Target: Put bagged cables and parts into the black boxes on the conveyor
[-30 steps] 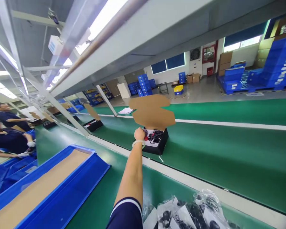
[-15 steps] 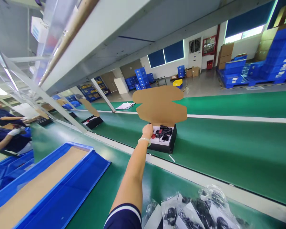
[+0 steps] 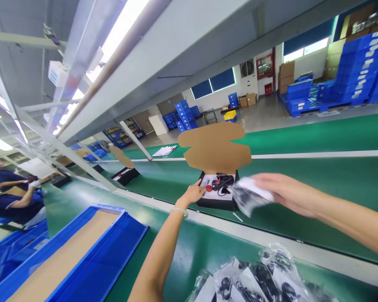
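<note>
An open black box point(image 3: 216, 201) with a raised brown cardboard lid point(image 3: 216, 147) sits on the green conveyor belt point(image 3: 302, 201). Inside lie a white insert, a black cable and a small red part. My left hand point(image 3: 193, 194) rests on the box's left edge, fingers stretched toward the contents. My right hand point(image 3: 283, 193) comes in from the right, blurred, holding a clear plastic bag point(image 3: 250, 195) with a dark item over the box's right side.
A pile of similar clear bags point(image 3: 258, 279) lies at the near edge. A blue tray with a cardboard sheet point(image 3: 66, 256) stands at lower left. Another open box point(image 3: 125, 174) rides the belt further left. People in dark blue work at far left point(image 3: 9, 197).
My right hand has come into view from the right, carrying a bag to the box. My left hand has opened and shifted slightly along the box's left edge.
</note>
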`<state>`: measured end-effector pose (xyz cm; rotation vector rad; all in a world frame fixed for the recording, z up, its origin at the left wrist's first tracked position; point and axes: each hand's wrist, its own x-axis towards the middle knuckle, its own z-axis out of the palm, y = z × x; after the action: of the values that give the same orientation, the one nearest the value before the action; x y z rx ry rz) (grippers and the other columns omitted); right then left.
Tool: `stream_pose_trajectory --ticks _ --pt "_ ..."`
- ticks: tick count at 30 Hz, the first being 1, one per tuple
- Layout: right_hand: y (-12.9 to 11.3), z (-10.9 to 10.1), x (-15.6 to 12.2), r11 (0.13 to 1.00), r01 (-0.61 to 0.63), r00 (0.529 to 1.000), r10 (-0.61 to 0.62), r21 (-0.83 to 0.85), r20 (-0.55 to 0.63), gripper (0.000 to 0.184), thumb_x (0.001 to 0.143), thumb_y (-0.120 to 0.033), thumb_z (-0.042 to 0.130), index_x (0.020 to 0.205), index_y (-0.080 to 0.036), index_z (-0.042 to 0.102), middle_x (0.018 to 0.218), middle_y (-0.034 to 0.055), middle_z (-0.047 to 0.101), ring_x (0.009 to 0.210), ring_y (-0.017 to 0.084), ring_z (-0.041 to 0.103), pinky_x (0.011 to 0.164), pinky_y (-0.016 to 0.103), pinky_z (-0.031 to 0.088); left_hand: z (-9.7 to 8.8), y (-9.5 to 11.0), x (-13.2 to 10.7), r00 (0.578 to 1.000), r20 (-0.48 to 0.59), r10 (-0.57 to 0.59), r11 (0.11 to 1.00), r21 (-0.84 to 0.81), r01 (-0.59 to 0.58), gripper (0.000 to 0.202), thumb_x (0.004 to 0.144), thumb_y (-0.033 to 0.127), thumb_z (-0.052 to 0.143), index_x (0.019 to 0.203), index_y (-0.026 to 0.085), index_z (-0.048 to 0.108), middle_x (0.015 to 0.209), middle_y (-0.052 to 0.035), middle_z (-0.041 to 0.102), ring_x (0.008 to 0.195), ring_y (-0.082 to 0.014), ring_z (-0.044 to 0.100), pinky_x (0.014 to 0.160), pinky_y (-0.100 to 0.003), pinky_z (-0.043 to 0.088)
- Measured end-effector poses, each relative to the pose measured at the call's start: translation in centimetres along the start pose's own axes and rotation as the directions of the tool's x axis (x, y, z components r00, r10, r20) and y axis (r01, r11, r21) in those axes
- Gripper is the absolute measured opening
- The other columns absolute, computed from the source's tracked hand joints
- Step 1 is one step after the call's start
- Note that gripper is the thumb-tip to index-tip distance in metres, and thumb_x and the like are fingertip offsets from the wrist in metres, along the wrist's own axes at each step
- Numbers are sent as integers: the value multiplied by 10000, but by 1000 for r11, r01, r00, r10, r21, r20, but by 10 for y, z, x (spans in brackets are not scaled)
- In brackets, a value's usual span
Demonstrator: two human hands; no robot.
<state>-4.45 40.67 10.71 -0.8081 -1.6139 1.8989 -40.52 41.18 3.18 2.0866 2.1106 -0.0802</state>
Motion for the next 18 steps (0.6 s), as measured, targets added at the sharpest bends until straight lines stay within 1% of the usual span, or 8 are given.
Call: stream_pose_trajectory --ticks 2,4,5,7,10,13,15,18 --pt "-24 16 33 996 -8 998 14 91 -60 213 856 -326 654 990 -164 623 1126 116 656 1060 226 618 981 321 515 -3 9 -1 999 46 5 1000 -5 -4 327 998 333 400 1183 176 620 1370 -89 557 1428 -238 254 1130 -519 283" --pt "-33 19 43 994 -42 992 53 101 -118 203 849 -292 681 975 -157 596 1090 136 661 1028 226 638 1014 349 500 -4 19 -2 997 76 -3 1000 -10 4 360 1003 358 376 1226 172 590 1414 -98 513 1438 -249 223 1124 -533 286" --pt "-30 14 37 994 -59 989 70 87 -131 242 825 -292 712 988 -159 591 1077 142 666 1011 239 649 1020 376 499 -4 24 -3 996 84 -10 1000 -12 12 379 1003 375 369 1252 172 570 1439 -103 484 1439 -256 217 1122 -539 284" --pt "-12 -4 8 996 -81 990 85 32 -113 375 762 -338 773 1046 -174 591 1089 143 672 1007 281 655 1017 437 504 -1 33 -7 996 87 -26 1000 -15 27 411 1003 398 356 1292 166 534 1475 -114 435 1441 -267 208 1125 -548 272" --pt "34 -53 -65 984 -128 990 118 -127 -79 530 697 -534 784 1116 -249 625 1131 130 673 1049 345 635 1000 486 516 3 47 -12 996 77 -35 999 -14 37 419 1001 400 357 1313 165 512 1485 -109 422 1445 -261 196 1143 -550 226" --pt "71 -111 -156 948 -226 961 179 -224 -212 470 705 -685 707 1069 -389 682 1176 98 659 1084 345 612 947 448 550 1 64 -19 997 64 -44 999 10 43 413 1008 375 332 1327 176 501 1491 -82 422 1450 -230 181 1160 -528 192" --pt "77 -139 -225 912 -297 931 211 -282 -297 457 680 -711 707 1050 -444 691 1162 92 663 1067 340 619 884 446 574 -1 80 -30 996 61 -63 997 50 60 420 1013 339 283 1339 191 501 1485 -56 436 1450 -214 179 1166 -504 188" --pt "65 -155 -333 828 -370 865 142 -421 -482 475 695 -690 692 1071 -399 702 1139 103 675 1048 336 628 869 456 559 -3 106 -57 995 42 -88 985 150 81 448 991 289 267 1338 176 526 1456 -58 469 1435 -266 208 1165 -502 186"
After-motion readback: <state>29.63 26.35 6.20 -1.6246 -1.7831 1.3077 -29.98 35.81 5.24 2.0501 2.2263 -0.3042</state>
